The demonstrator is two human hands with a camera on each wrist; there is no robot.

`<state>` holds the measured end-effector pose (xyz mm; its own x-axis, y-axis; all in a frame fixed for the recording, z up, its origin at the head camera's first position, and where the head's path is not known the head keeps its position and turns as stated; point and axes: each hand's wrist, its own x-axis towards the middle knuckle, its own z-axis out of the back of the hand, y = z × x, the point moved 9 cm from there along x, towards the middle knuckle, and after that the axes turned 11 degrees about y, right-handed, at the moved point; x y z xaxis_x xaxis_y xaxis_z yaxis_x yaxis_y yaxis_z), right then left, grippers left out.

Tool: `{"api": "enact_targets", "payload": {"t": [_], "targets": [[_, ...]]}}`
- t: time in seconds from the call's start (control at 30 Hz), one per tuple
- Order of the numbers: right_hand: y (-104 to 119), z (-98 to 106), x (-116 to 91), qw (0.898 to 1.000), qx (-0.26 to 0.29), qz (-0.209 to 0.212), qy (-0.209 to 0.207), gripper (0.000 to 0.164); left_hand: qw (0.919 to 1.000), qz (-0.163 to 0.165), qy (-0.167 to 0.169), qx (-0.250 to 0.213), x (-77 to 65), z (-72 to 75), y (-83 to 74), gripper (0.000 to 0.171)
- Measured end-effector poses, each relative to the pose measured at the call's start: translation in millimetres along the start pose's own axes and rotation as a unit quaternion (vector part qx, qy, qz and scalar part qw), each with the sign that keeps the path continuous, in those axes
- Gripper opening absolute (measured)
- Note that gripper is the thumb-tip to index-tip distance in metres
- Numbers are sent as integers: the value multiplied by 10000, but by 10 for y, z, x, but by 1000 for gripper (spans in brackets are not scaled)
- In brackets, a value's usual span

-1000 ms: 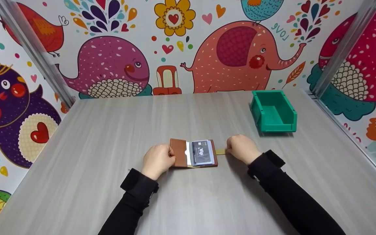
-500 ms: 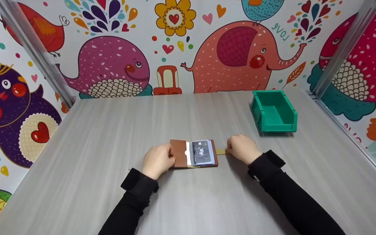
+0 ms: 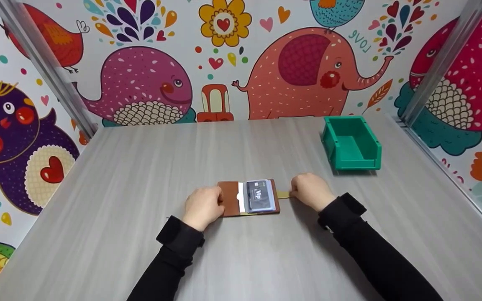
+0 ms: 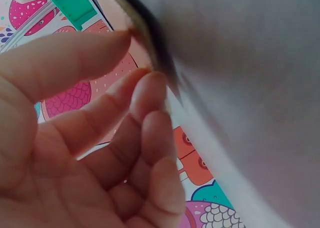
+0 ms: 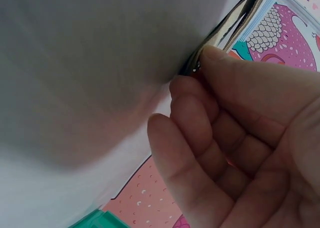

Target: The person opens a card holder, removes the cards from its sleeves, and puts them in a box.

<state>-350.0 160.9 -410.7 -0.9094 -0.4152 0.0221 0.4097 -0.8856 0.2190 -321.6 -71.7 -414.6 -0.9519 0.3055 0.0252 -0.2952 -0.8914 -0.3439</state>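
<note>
A brown card wallet (image 3: 230, 197) lies spread out on the table in the head view. Its right half holds a stack of clear sleeves, topped by a dark card (image 3: 260, 197) marked "Vip". A yellowish strap (image 3: 283, 195) sticks out from the right side. My left hand (image 3: 202, 207) pinches the outer edge of the left cover; the left wrist view shows thumb and index fingertips at that thin edge. With thumb and curled fingers, my right hand (image 3: 311, 191) pinches the strap's end, seen close up in the right wrist view.
An open green plastic bin (image 3: 357, 164) stands on the grey table (image 3: 140, 167), behind and right of my right hand. Walls printed with cartoon animals close off the back and both sides, with metal posts (image 3: 442, 62) at the corners.
The wallet's left cover has dropped slightly and lies flatter, with my left hand shifting a little along with it. My right hand and the strap stay almost still.
</note>
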Motion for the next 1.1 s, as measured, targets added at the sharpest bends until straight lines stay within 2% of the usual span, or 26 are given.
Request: {"api": "enact_targets", "payload": {"t": [0.2, 0.63, 0.83, 1.1], "targets": [[8, 18, -16, 10000, 31, 37, -34, 11, 9999, 45, 100, 111, -6, -11, -24, 14], [-35, 6, -6, 9999, 152, -17, -29, 11, 9995, 37, 51, 321, -10, 3, -64, 14], [65, 95, -15, 9998, -44, -86, -185, 8, 9994, 38, 53, 353, -10, -5, -64, 15], [354, 176, 7, 9965, 82, 587, -582, 6, 9995, 11, -23, 330, -19, -2, -63, 14]]}}
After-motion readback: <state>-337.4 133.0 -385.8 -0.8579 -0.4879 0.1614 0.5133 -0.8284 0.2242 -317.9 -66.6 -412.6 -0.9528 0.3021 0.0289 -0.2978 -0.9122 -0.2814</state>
